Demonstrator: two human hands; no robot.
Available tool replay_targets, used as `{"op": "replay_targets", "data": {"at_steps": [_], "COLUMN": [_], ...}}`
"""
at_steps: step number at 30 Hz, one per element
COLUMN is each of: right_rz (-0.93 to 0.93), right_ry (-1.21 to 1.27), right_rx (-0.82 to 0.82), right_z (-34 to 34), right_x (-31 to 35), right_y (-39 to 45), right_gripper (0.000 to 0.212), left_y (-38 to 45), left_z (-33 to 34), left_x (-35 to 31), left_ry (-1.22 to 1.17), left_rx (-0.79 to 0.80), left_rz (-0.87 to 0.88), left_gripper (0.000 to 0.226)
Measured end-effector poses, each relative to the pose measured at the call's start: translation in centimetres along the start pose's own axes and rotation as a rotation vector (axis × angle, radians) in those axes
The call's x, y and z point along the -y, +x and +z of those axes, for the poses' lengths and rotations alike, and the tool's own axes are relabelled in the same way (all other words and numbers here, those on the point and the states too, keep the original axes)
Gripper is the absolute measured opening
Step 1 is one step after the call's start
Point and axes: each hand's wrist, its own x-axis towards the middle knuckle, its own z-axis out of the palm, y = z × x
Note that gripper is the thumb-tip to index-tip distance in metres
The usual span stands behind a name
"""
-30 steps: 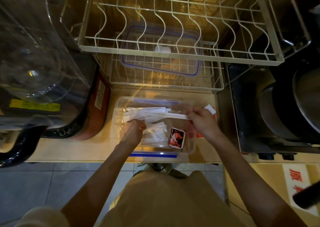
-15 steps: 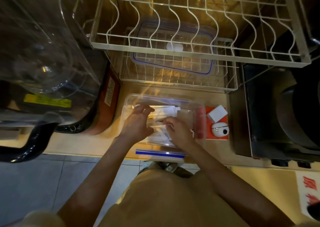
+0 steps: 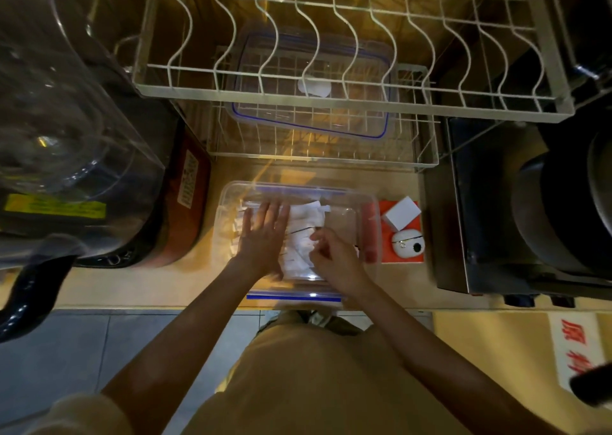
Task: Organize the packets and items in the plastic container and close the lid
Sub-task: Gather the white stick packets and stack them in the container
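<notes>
A clear plastic container [image 3: 368,204] sits open on the counter in front of me, with a blue latch [image 3: 294,297] on its near side. White paper packets [image 3: 306,217] lie piled in its left and middle part. My left hand [image 3: 265,235] rests flat on the packets with its fingers spread. Just to its right, my right hand [image 3: 336,257] has its fingers curled, and the fingertips pinch a white packet in the pile. The container's clear lid [image 3: 311,116], with a blue seal, lies on the lower wire rack behind.
A white wire dish rack [image 3: 331,98] overhangs the counter behind the container. At the left stand a large clear jug [image 3: 66,119] and a red appliance [image 3: 188,202]. An orange box [image 3: 402,259] at the right carries a white box and an earbud case. A black pot [image 3: 563,202] sits far right.
My right hand came from the container's right edge to the packet pile. My left hand opened and flattened over the packets. The small red and black packet is hidden now.
</notes>
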Motion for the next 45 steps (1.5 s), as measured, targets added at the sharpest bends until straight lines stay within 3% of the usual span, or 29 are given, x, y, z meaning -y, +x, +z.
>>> {"op": "replay_targets", "data": {"at_steps": [3,6,8,15,26,30,34,40,45], "right_rz": [0.044,0.103,0.111,0.002,-0.048,-0.028,-0.028,0.086,0.091], "right_ry": [0.039,-0.024,-0.099,-0.270,-0.489,-0.445,-0.280,-0.005,0.135], "right_rx": [0.003,0.115,0.210,0.337,0.501,0.481,0.316,0.153,0.106], "right_z": [0.2,0.1,0.2,0.8,1.5,1.5,0.7,-0.8,-1.8], "right_x": [0.1,0.4,0.4,-0.4,0.4,0.2,0.2,-0.4,-0.3], "right_y": [0.0,0.0,0.1,0.6,1.4,1.4,1.1,1.3,0.4], "right_gripper": [0.012,0.030,0.025,0.025,0.012,0.014,0.028,0.020,0.020], "left_y": [0.4,0.8,1.0,1.8,2.3,2.7,3.0,3.2,3.1], "left_z": [-0.5,-0.8,-0.9,-0.7,-1.2,-1.2,-1.3,-1.2,-1.7], "left_x": [0.1,0.1,0.0,-0.1,-0.3,0.3,0.7,0.7,0.4], "left_ry": [0.028,0.038,-0.025,-0.136,-0.106,-0.180,-0.253,-0.222,-0.364], "left_rx": [-0.036,-0.075,-0.135,-0.227,-0.202,-0.196,-0.179,-0.152,-0.150], "left_rz": [0.012,0.015,0.015,0.005,-0.045,-0.044,-0.003,0.103,0.029], "left_gripper": [0.123,0.109,0.093,0.049,0.040,0.030,0.025,0.031,0.025]}}
